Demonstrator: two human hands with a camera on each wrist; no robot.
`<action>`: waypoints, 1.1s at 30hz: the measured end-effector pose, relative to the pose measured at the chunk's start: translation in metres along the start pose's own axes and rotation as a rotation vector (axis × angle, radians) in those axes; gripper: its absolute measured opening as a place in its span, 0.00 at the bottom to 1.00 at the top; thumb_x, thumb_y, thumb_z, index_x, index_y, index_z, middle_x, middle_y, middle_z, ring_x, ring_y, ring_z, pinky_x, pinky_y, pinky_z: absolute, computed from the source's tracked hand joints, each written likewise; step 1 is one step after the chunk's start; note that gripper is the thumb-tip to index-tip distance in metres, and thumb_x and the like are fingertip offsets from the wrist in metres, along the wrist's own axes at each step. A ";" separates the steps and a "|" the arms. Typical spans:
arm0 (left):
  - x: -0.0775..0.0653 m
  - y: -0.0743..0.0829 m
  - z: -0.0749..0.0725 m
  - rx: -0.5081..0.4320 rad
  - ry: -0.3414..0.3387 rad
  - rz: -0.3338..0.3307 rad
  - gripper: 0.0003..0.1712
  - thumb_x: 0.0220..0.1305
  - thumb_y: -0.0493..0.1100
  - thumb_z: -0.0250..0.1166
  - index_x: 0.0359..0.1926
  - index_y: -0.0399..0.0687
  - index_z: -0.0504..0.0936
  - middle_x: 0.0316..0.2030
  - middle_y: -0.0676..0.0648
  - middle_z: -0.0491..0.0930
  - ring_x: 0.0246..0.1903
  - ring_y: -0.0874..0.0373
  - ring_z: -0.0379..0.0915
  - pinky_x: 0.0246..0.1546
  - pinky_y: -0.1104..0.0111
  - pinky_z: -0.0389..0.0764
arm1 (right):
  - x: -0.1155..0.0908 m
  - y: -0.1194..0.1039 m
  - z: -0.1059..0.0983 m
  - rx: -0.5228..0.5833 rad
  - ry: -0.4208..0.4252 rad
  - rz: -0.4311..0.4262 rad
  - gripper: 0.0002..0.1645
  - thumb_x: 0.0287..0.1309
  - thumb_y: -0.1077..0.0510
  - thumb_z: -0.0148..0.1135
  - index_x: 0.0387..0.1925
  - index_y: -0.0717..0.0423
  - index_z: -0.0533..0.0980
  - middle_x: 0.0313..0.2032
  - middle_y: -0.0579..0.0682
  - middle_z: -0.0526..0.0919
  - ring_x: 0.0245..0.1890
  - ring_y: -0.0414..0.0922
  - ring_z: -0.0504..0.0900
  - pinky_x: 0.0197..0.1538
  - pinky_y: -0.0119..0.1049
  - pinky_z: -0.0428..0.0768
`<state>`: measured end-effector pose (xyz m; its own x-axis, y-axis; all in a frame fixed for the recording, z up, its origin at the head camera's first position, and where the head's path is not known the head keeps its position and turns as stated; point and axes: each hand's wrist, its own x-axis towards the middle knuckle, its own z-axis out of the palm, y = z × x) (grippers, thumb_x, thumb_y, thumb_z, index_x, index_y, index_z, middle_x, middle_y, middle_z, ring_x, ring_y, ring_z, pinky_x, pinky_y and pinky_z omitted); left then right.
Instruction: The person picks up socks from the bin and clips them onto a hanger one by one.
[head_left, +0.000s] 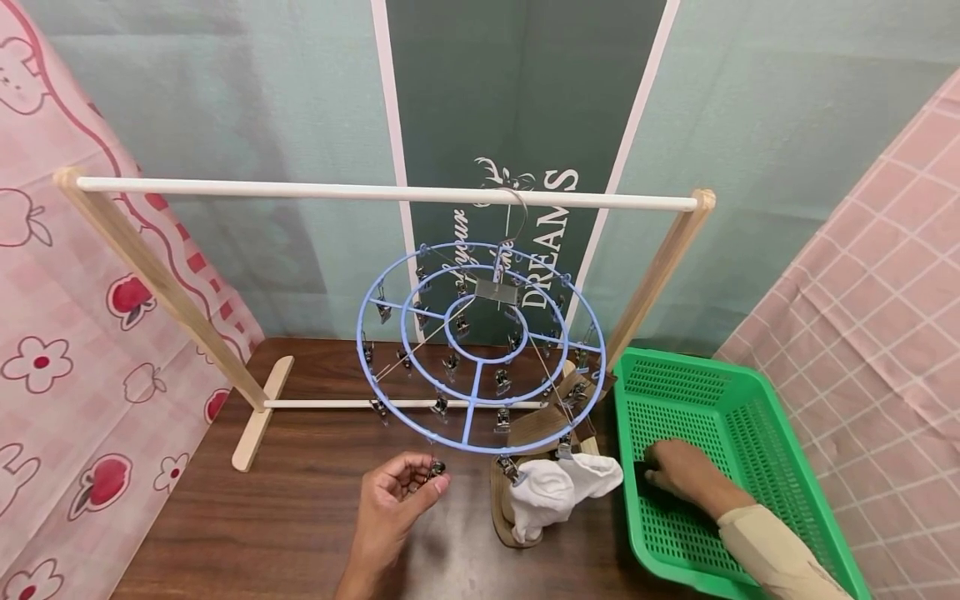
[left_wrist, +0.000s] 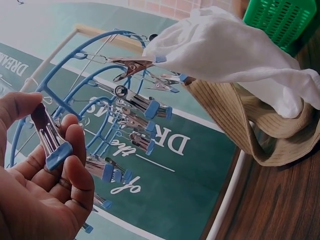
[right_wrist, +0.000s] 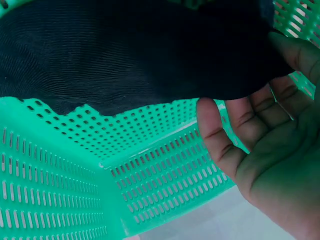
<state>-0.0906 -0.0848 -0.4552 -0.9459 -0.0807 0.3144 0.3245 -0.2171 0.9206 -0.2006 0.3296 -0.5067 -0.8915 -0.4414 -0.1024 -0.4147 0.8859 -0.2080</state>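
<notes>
My left hand [head_left: 393,508] pinches a metal clothes clip [head_left: 437,469] at the near edge of the blue round clip hanger [head_left: 472,404]. In the left wrist view the clip [left_wrist: 52,137] shows blue tips, its handles between thumb and fingers; nothing is in its bite. Inside the green basket [head_left: 791,442], my right hand [head_left: 686,479] grips a black ribbed cloth [right_wrist: 135,55], thumb above and fingers below. The cloth's full shape is hidden. White sock-like cloth [head_left: 543,492] hangs from clips at the hanger's near right.
A white rail [head_left: 300,190] on wooden posts carries the hanger by its hook. A tan ribbed fabric piece, hat-like [left_wrist: 220,107], hangs behind the white cloth. Several other clips dangle around the rings. Patterned cloth walls [head_left: 52,333] flank the brown table [head_left: 300,517].
</notes>
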 end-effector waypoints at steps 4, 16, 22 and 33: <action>0.000 0.000 -0.001 0.003 -0.005 0.016 0.09 0.50 0.20 0.65 0.35 0.20 0.76 0.29 0.52 0.83 0.28 0.64 0.77 0.29 0.76 0.79 | -0.006 -0.002 -0.003 0.013 0.036 -0.001 0.16 0.50 0.60 0.69 0.16 0.48 0.70 0.16 0.38 0.69 0.18 0.37 0.63 0.22 0.36 0.64; 0.000 0.001 0.000 -0.052 -0.005 0.000 0.10 0.52 0.20 0.64 0.35 0.19 0.73 0.27 0.51 0.83 0.25 0.63 0.77 0.28 0.76 0.80 | -0.023 -0.015 -0.023 0.037 0.036 0.059 0.19 0.58 0.57 0.65 0.17 0.46 0.66 0.14 0.39 0.63 0.17 0.38 0.60 0.24 0.35 0.60; -0.001 0.001 -0.001 -0.096 -0.033 -0.007 0.09 0.56 0.20 0.60 0.37 0.16 0.70 0.28 0.48 0.84 0.26 0.61 0.80 0.31 0.72 0.83 | -0.027 -0.017 -0.028 0.050 0.080 0.059 0.20 0.58 0.58 0.64 0.17 0.46 0.64 0.14 0.40 0.60 0.17 0.37 0.58 0.24 0.34 0.59; 0.000 0.001 0.000 -0.110 -0.067 0.002 0.10 0.57 0.20 0.59 0.38 0.14 0.70 0.29 0.47 0.84 0.28 0.61 0.80 0.34 0.71 0.83 | -0.032 -0.026 -0.037 0.070 0.051 0.101 0.21 0.60 0.57 0.63 0.17 0.48 0.63 0.14 0.41 0.58 0.16 0.37 0.56 0.24 0.33 0.57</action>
<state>-0.0899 -0.0853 -0.4547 -0.9424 -0.0166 0.3340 0.3211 -0.3231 0.8902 -0.1679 0.3257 -0.4616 -0.9369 -0.3409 -0.0771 -0.3100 0.9125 -0.2671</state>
